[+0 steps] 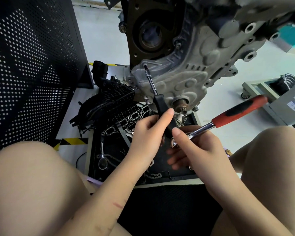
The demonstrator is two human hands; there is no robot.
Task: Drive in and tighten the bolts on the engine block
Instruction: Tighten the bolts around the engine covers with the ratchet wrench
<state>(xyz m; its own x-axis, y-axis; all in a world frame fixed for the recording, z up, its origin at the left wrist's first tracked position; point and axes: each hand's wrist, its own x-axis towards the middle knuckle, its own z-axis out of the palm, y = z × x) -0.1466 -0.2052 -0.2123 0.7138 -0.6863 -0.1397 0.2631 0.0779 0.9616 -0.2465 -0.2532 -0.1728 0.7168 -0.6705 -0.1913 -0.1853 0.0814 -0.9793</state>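
Observation:
A grey engine block [186,79] hangs in front of me, its cast cover facing down. A long black-handled driver [153,86] runs from a bolt [145,66] at the cover's upper left corner down to my hands. My left hand [148,133] grips the driver's black handle with thumb and fingers. My right hand [192,147] holds the chrome head end of a ratchet wrench [228,118], whose red and black grip sticks out to the right. The ratchet head sits right at the driver handle's end.
A black tray [160,181] below the engine holds a second ratchet [102,160], a chain and a black plastic intake manifold [112,103]. A black perforated panel [32,65] stands on the left. A wheeled grey cart [269,92] is at right. My knees frame the view.

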